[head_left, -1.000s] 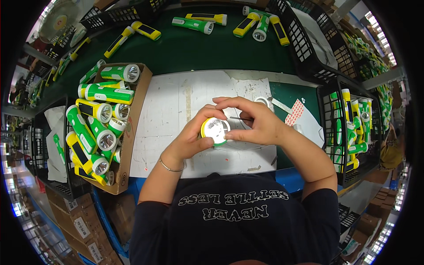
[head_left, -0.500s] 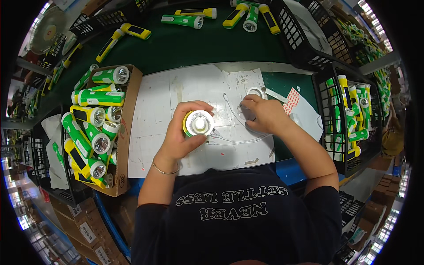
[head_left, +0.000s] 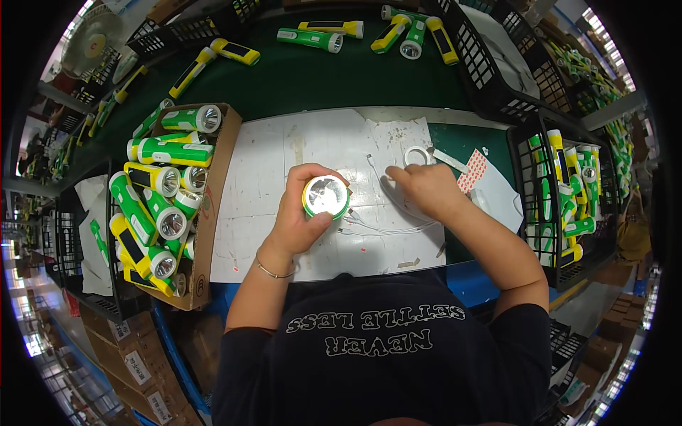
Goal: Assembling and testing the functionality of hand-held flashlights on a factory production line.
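Note:
My left hand (head_left: 298,209) is wrapped round a green-and-yellow flashlight (head_left: 327,197). It points lens up, and the lens shines bright white. Its thumb lies at the near rim; most of the body is hidden under the head. My right hand (head_left: 426,190) hovers over the white board with its fingers curled and close together. Whatever those fingers may hold is hidden beneath them. Close to it lie white charging cables (head_left: 387,228), with one plug (head_left: 370,161) beyond the fingertips. A white ring-shaped roll (head_left: 417,155) sits just past the knuckles.
At left, a cardboard box (head_left: 226,153) is heaped with flashlights. A black crate (head_left: 529,206) of flashlights stands at right. A sheet of red-patterned stickers (head_left: 474,170) lies near white paper. More flashlights (head_left: 310,39) rest across the green table (head_left: 320,78).
The flashlight has tipped in my left hand, showing more of its green side at the near rim. My right hand has drawn back slightly from the white roll. The whole view has shifted a little.

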The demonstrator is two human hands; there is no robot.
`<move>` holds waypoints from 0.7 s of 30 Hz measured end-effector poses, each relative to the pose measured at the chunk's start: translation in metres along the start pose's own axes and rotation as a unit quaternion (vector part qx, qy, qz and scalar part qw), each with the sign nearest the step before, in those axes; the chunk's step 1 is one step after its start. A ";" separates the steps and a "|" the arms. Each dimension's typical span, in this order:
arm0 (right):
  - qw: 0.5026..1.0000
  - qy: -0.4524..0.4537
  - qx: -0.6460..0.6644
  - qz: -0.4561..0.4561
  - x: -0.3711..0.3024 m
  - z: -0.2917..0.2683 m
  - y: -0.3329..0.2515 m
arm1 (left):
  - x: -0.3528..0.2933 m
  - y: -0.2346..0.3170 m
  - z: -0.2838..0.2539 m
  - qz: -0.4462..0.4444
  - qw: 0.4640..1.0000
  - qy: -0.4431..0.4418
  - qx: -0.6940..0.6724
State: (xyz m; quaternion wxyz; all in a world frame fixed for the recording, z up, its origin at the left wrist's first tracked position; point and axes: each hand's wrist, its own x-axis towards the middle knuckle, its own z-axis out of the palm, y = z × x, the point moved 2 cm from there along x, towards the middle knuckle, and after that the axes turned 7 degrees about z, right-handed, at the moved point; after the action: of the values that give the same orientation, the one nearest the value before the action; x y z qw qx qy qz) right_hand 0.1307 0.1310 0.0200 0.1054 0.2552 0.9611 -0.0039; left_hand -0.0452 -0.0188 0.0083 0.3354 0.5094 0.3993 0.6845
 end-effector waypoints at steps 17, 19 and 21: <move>0.564 -0.213 0.797 0.045 0.007 -0.038 -0.049 | -0.001 0.002 0.009 0.029 0.999 0.001 0.043; 0.596 -0.160 0.786 0.020 0.006 -0.039 -0.051 | -0.005 0.009 0.012 0.002 0.997 0.028 0.076; 0.635 -0.129 0.762 0.004 0.005 -0.029 -0.046 | -0.002 0.014 0.012 -0.005 0.997 0.016 0.079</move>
State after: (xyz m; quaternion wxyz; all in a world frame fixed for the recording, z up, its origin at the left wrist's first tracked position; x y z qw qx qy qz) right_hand 0.0976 0.0950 0.0447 -0.0039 0.2460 0.5922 -0.7673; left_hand -0.0333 -0.0244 0.0213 0.2909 0.5215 0.4599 0.6572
